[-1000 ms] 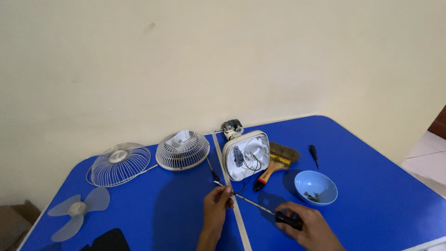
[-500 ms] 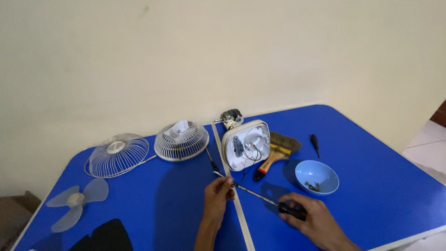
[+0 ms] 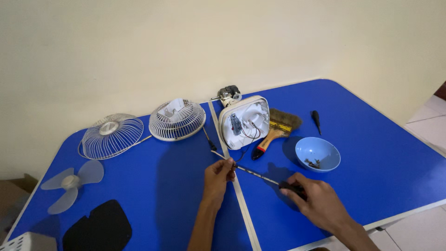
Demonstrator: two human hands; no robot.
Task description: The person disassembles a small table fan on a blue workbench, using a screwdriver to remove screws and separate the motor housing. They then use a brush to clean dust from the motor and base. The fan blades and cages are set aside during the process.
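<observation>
- My right hand (image 3: 320, 202) has its fingers closed around the black handle of a long screwdriver (image 3: 260, 175); my left hand (image 3: 218, 175) pinches its thin shaft close to the tip.
- The screwdriver lies nearly flat, just above the blue worktop (image 3: 395, 153). Its long axis runs on a slant: handle near me on the right, tip up and to the left, ending past my left fingers (image 3: 228, 163) near the pale seam down the middle of the worktop.
- Just beyond the tip stands a white fan housing (image 3: 245, 122), open side towards me, with loose wires inside.
- A light blue bowl (image 3: 318, 153) sits to the right of the housing, beyond my right hand; a few small dark screws lie in its bottom.
- A paintbrush (image 3: 274, 132) lies between housing and bowl, and a small dark tool (image 3: 316, 120) lies farther back.
- On the left are two wire fan grilles (image 3: 177, 120), a pale fan blade (image 3: 69, 182) and a black flat piece (image 3: 98, 227).
</observation>
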